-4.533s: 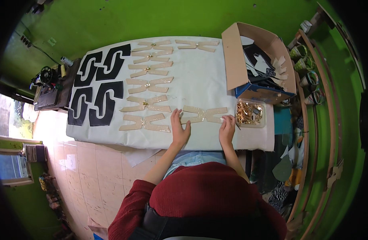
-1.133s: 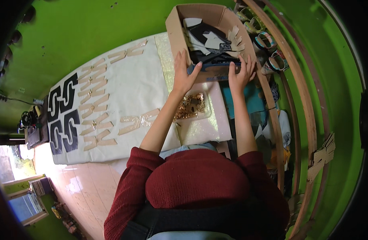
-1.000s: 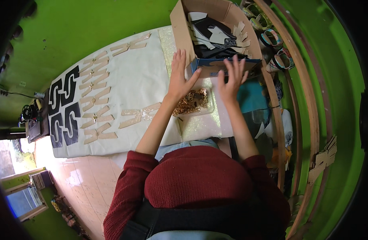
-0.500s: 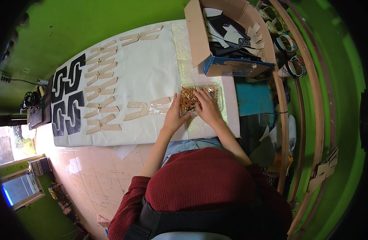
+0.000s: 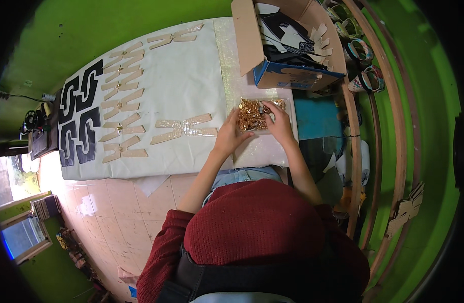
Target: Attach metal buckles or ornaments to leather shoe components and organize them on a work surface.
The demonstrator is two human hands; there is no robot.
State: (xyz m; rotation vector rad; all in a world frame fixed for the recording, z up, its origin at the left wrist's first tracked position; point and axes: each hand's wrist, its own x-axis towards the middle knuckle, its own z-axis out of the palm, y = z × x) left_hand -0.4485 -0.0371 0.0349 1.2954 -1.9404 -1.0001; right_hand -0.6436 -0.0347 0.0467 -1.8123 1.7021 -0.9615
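A clear tray or pack of small gold metal pieces [image 5: 249, 116] lies on the pale shiny cloth at the table's near right. Along its left edge rests my left hand [image 5: 230, 136], fingers stretched out and thumb apart, holding nothing. Over its right side reaches my right hand [image 5: 280, 126], its fingertips among the pieces and its thumb apart from them. No piece shows between those fingers. Left of my hands lies a glittery beige X-shaped strap piece [image 5: 184, 128] with no gold ornament visible on it. Farther left is a column of similar beige strap pieces [image 5: 123, 106] with small gold ornaments at their centres.
Several black S-shaped cutouts [image 5: 88, 135] lie at the table's left end. Another beige strap piece [image 5: 175, 37] lies at the back. An open cardboard box [image 5: 298, 76] of scraps stands at the back right, beside a wooden rack [image 5: 354, 151] with woven shoes [image 5: 369, 80].
My right hand has drawn back toward the right side of the gold pieces. The pack sits farther right on the cloth, with my left hand following it. The view has shifted slightly.
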